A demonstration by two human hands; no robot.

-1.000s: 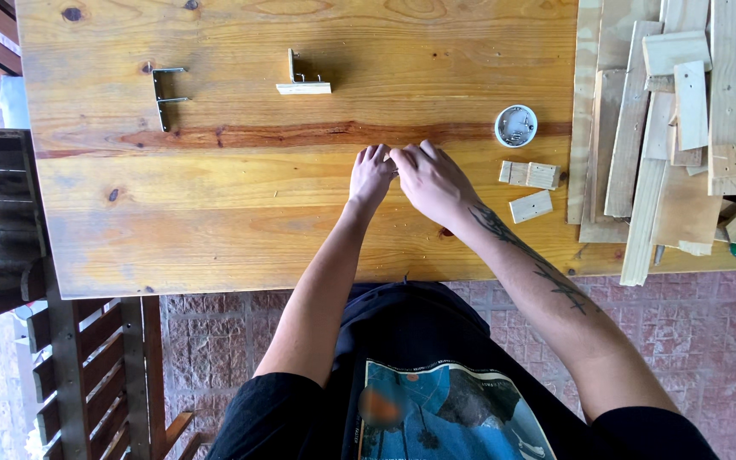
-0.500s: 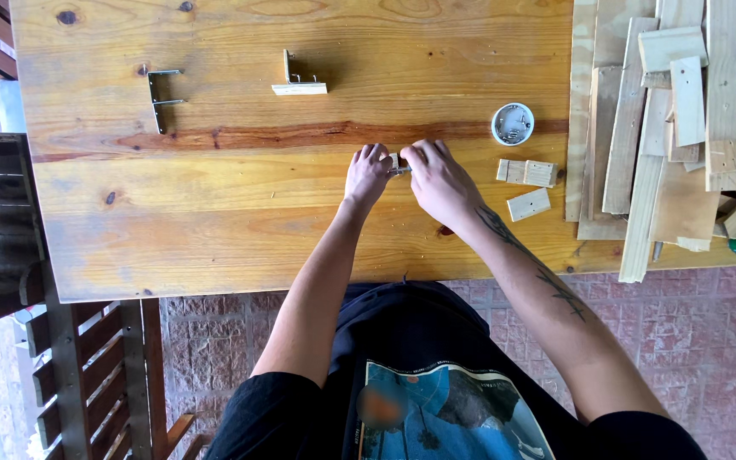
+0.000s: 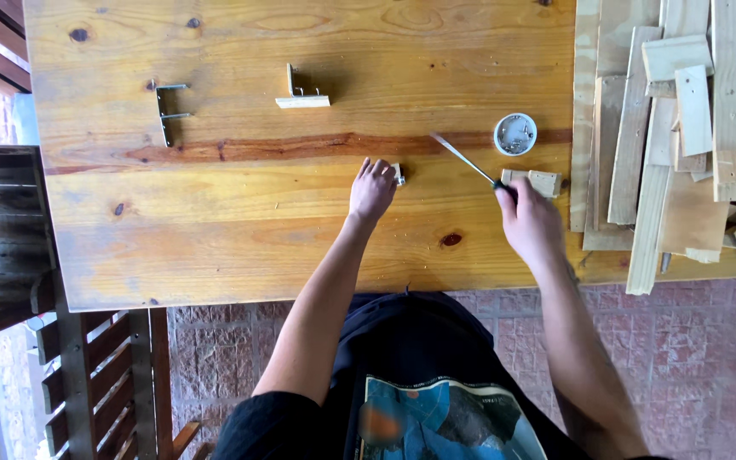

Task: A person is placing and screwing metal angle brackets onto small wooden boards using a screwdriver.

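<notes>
Left hand (image 3: 372, 189) pins small wood block (image 3: 397, 174) flat on table (image 3: 215, 230); right hand (image 3: 528, 220) fisted around screwdriver (image 3: 463, 159), tip pointing 10 o'clock.

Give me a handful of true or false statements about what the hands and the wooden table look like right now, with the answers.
1. The right hand holds a thin metal-shafted screwdriver. True.
2. The left hand lies on the round white tin. False: it rests on a small pale wooden block; the tin is apart, near the screwdriver.
3. Pale wooden slats are piled at the table's right end. True.
4. The grey metal bracket sits in the left hand's grip. False: it lies alone at the far left.
</notes>
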